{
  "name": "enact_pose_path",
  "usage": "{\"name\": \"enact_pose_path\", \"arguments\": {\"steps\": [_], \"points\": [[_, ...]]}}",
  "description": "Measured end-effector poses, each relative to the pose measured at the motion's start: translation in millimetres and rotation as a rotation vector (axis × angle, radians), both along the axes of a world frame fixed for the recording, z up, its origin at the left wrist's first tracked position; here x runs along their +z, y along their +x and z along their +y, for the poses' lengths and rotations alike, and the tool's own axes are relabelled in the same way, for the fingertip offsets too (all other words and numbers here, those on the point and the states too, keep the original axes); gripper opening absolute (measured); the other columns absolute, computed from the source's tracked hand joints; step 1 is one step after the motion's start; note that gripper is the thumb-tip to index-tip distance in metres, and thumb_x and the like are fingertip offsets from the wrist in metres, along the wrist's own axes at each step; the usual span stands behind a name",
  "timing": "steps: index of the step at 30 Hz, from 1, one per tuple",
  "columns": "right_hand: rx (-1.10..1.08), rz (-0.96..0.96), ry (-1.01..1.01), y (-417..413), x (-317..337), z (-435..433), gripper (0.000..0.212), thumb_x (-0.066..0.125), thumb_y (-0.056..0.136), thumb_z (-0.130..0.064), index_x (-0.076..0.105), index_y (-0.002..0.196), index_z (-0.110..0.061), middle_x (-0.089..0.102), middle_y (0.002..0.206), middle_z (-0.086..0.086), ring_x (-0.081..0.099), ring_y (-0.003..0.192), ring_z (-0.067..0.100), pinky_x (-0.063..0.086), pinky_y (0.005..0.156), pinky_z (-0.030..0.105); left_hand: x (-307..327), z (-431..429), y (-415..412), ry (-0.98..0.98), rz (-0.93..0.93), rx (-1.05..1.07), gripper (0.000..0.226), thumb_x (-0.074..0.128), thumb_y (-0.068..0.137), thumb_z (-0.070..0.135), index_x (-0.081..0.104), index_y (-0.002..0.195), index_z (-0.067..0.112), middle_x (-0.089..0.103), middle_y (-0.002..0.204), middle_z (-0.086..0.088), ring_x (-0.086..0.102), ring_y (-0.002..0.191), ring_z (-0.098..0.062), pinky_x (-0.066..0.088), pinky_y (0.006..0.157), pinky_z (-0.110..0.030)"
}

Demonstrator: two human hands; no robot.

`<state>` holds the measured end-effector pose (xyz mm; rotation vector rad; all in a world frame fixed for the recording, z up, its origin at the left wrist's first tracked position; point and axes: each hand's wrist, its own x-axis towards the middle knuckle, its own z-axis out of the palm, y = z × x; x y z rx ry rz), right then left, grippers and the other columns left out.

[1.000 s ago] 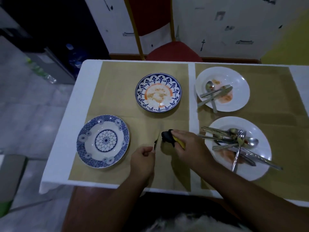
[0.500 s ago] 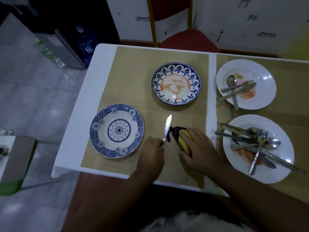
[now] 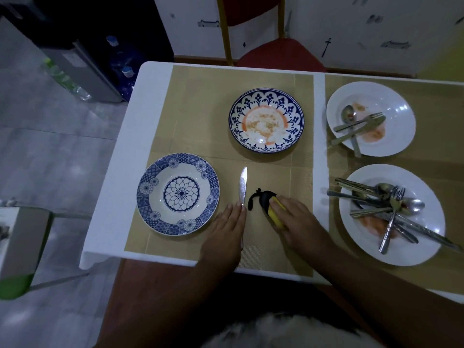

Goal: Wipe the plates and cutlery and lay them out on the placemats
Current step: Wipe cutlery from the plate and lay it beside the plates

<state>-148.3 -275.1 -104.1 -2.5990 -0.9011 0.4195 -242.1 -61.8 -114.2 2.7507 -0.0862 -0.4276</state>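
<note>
A clean blue-patterned plate (image 3: 177, 194) sits on the left placemat (image 3: 200, 96). Just right of it lies a table knife (image 3: 243, 184), blade pointing away; my left hand (image 3: 227, 229) rests flat over its handle, fingers straight. My right hand (image 3: 298, 219) presses on a yellow-and-black wiping cloth (image 3: 266, 202) beside the knife. A soiled blue-rimmed plate (image 3: 266, 120) sits farther back. On the right placemat (image 3: 439, 156), a white plate (image 3: 399, 114) holds a dirty spoon, fork and knife, and a nearer white plate (image 3: 426, 194) holds several pieces of used cutlery (image 3: 386, 202).
The white table (image 3: 120, 172) ends close at the left and the front. A red chair (image 3: 278, 55) stands at the far side. Water bottles (image 3: 123, 69) and a grey cabinet stand on the floor at the left, and a green-edged seat (image 3: 15, 247) is at the lower left.
The knife, held up in my left hand a second ago, now lies flat on the placemat beside the clean plate. My left hand has flattened over its handle. My right hand has lowered the cloth onto the mat.
</note>
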Motion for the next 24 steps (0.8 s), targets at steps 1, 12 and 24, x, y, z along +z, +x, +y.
{"name": "enact_pose_path", "arguments": {"steps": [1, 12, 24], "points": [[-0.010, 0.001, 0.012, -1.5, 0.0, 0.5, 0.074, 0.070, 0.081, -0.010, 0.036, 0.147, -0.018, 0.040, 0.148, 0.006, 0.036, 0.132, 0.024, 0.034, 0.107, 0.036, -0.4, 1.3, 0.1, -0.011, 0.000, -0.008, 0.080, 0.049, 0.094, 0.014, 0.006, 0.161, 0.013, 0.001, 0.169, -0.004, -0.002, 0.156, -0.022, 0.012, 0.126, -0.042], [-0.240, -0.054, 0.152, -5.9, 35.3, -24.6, 0.079, 0.056, 0.072, -0.002, 0.038, 0.147, -0.024, 0.043, 0.147, -0.002, 0.041, 0.128, 0.021, 0.034, 0.105, 0.030, 25.9, -28.0, 30.3, -0.087, -0.230, -0.096, 0.065, 0.052, 0.097, 0.022, 0.029, 0.157, 0.008, 0.026, 0.165, -0.009, 0.024, 0.152, -0.028, 0.030, 0.120, -0.047], [-0.631, -0.166, 0.277, -23.6, 61.5, -133.9, 0.060, 0.053, 0.083, -0.010, 0.045, 0.143, -0.017, 0.047, 0.143, 0.004, 0.042, 0.131, 0.020, 0.034, 0.109, 0.037, 47.5, -149.0, 80.0, -0.160, -0.316, -0.422, 0.056, 0.044, 0.096, 0.034, 0.052, 0.144, 0.007, 0.053, 0.149, -0.011, 0.052, 0.135, -0.030, 0.045, 0.108, -0.044]]}}
